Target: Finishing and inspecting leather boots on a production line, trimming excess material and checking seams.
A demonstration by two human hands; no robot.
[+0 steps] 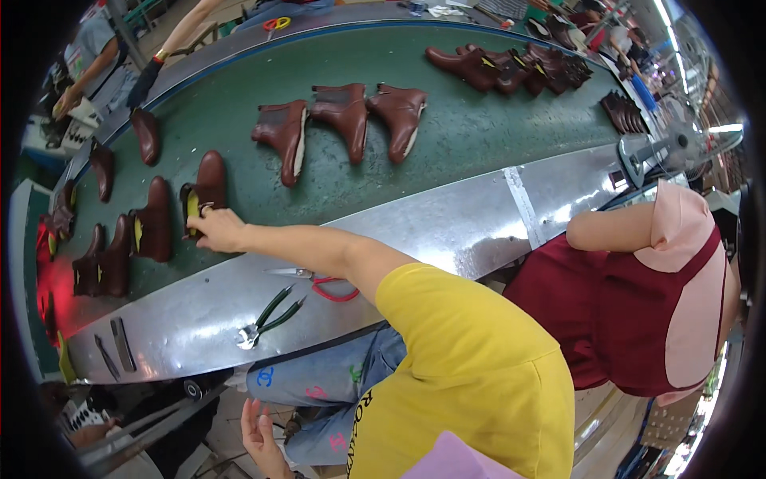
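Observation:
A brown leather ankle boot (211,172) with yellow inside its opening lies on the green belt, toe pointing away. My right hand (219,230) reaches across the metal ledge, its fingers closed on the boot's top edge; part of that edge is hidden by the hand. Just left of it lies another brown boot (158,211) with yellow at its opening, and beyond that a darker pair (116,255). Down by my jeans, my left hand (262,439) is held in the air with fingers apart and nothing in it.
On the metal ledge (439,223) lie red-handled scissors (333,289), green-handled nippers (270,319) and a dark bar-shaped tool (122,345). Three boots (341,120) stand mid-belt, with several more (519,68) farther right. A co-worker in a maroon apron (614,311) is close on my right, near a fan (677,142).

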